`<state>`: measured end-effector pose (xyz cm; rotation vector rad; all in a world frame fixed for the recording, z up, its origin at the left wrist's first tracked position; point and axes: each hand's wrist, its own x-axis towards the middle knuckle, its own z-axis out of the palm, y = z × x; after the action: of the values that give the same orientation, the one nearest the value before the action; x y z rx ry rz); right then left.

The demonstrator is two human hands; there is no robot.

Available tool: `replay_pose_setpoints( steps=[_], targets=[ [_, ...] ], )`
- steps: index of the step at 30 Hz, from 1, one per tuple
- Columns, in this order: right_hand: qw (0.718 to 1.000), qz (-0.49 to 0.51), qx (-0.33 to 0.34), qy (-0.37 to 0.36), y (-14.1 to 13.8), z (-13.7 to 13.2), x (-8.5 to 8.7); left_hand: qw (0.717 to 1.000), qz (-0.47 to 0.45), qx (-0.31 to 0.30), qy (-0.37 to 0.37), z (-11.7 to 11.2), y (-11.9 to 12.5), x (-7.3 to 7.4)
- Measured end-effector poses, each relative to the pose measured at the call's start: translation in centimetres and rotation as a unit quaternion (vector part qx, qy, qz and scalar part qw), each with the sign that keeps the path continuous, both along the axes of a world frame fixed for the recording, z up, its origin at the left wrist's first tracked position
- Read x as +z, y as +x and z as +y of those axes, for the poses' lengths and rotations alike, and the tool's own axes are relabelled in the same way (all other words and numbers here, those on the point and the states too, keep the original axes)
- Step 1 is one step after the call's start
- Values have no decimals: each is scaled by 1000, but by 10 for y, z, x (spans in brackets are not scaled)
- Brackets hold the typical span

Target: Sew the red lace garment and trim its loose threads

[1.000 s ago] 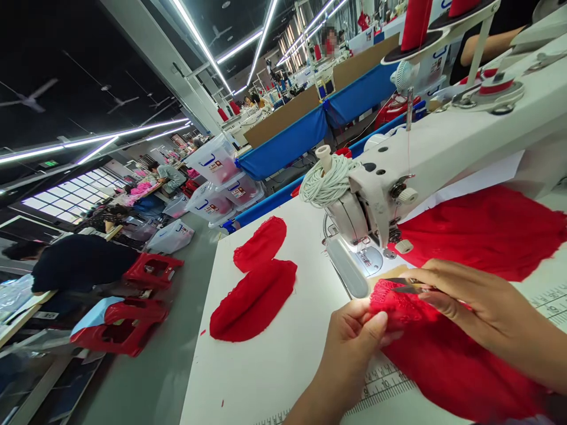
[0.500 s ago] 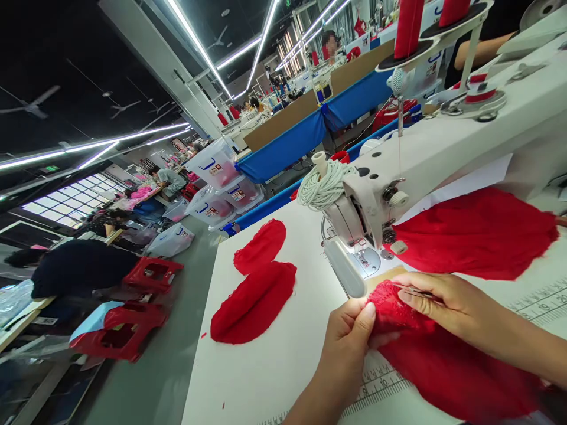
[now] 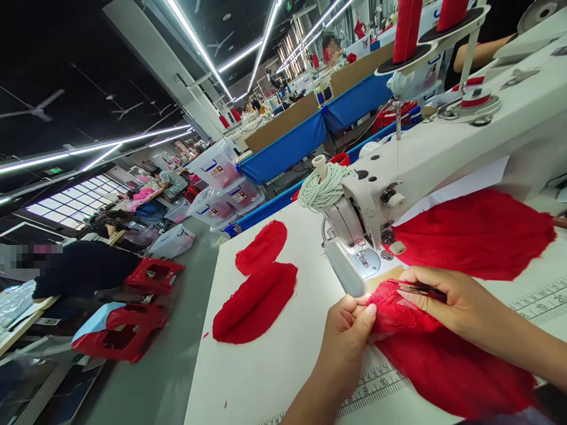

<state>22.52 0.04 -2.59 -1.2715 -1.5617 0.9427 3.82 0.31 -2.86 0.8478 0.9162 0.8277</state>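
Lace (image 3: 394, 310) lies on the table (image 3: 274, 378) just before the sewing machine (image 3: 425, 159), pinched at its edge by the left hand (image 3: 349, 333); the right hand (image 3: 447, 295) presses on it, fingers closed on snips (image 3: 419, 288). Two red pieces (image 3: 257, 289) lie well apart to the left, more red cloth (image 3: 478, 233) under the machine arm.

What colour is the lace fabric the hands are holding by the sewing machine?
Bright red, seen in the head view: the lace fabric pinched by the left hand, right hand on top.

Ruler strip (image 3: 381, 383) printed on the desk (image 3: 266, 366), just below the left-hand fingers (image 3: 361, 319): numerals 9 and 10 legible. Further scale marks right of the fingers, about 18–20, blurred. Bin labels (image 3: 216, 171) unreadable.
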Motion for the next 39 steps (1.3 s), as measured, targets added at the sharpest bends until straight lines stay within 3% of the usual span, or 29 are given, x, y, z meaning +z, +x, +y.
replay_pose_setpoints(
  steps=[8, 13, 17, 21, 24, 28, 39],
  targets=[
    [999, -31, -6, 11, 2, 2, -4, 1000, 2, 13, -1, 0, 0, 0],
    [997, -69, -28, 32, 5, -1, -16, 1000, 8, 9, -5, -2, -1, -1],
    [972, -181, -64, 132, 11, -5, -27, 1000, 7, 15, -8, -1, -1, 0],
    [931, -218, 28, 292, 18, -1, -26, 1000, 26, 11, -14, -1, -1, 1],
    [900, -254, 50, 351, 21, 5, -21, 999, 27, 13, -13, -1, -2, 1],
    [886, -312, 49, 340, 21, 8, -14, 1000, 27, 13, -8, -3, -3, 1],
    [891, -336, 69, 297, 22, 6, -7, 1000, 30, 8, -3, -3, -3, 0]
  ],
)
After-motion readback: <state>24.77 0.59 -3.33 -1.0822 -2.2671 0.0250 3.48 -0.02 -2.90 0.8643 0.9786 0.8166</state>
